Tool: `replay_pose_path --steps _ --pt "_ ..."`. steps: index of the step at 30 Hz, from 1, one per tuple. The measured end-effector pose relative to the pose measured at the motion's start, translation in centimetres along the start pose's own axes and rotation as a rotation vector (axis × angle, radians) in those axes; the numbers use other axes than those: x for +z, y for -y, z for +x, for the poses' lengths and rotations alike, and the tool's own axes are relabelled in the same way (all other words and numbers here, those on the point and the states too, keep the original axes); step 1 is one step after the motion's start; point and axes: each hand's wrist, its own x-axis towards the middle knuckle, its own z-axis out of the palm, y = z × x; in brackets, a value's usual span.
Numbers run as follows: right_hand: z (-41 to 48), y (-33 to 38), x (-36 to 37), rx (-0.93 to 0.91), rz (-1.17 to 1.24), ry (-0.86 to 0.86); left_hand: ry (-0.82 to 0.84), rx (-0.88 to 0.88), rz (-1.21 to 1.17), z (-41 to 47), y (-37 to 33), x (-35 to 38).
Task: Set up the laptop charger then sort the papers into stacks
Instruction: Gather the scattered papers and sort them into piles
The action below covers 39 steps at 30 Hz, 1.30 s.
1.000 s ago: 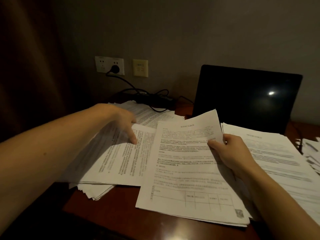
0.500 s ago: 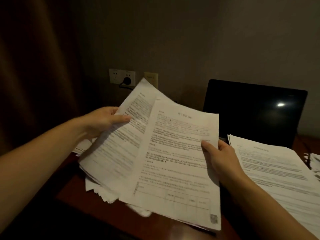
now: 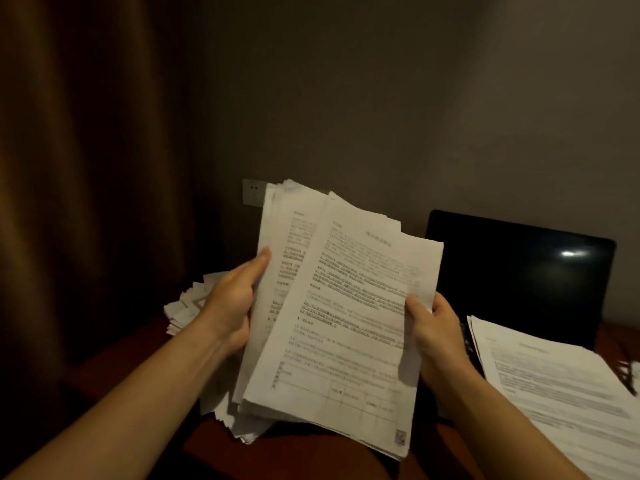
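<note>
Both hands hold a tilted stack [image 3: 346, 323] of papers over the counter [image 3: 221, 448].
The left hand [image 3: 232, 303] has its grip pinching the stack's left edge, and the right hand [image 3: 436, 327] pinches the right edge, thumb in front. The dark laptop [image 3: 519, 271] stands at the back. A second stack [image 3: 561, 393] lies at the right edge and loose sheets [image 3: 187, 306] at the back left.
</note>
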Motion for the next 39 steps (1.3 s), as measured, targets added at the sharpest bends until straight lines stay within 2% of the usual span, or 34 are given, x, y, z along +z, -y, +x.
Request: replay_pose_path --steps 4,7,11,18,20,24,28,32,35,39 --pt "-0.3 0.2 -0.1 -0.094 -0.021 -0.064 -0.026 0.086 0.201 -0.2 0.2 0.3" --pt "-0.4 0.6 0.0 -0.172 -0.036 -0.045 0.022 0.108 0.213 -0.3 0.3 0.5" --pt "-0.6 2.2 0.6 -0.274 -0.019 0.035 0.026 0.227 0.343 0.2 0.3 0.8" --pt "0.1 5.1 1.2 -0.338 0.04 0.201 -0.026 0.363 0.364 0.9 -1.6 1.0" --pt "-0.1 4.4 1.2 -0.322 0.019 0.254 -0.015 0.354 0.423 0.6 -0.8 0.9" --pt "-0.5 3.4 1.1 -0.336 -0.042 0.32 0.126 0.35 0.596 -0.1 0.3 0.7" --pt "-0.5 3.4 0.5 -0.362 -0.088 0.334 0.13 0.351 0.6 -0.3 0.1 0.0" --pt "-1.7 0.5 -0.4 -0.203 -0.135 0.391 0.15 0.227 0.66 -1.0 1.6 -1.1" --pt "-2.5 -0.7 -0.7 -0.197 -0.226 0.414 0.134 0.166 0.606 -1.3 2.7 -1.2" --pt "-2.8 1.1 -2.1 -0.197 -0.183 0.392 0.195 0.153 0.496 -1.8 2.8 0.6"
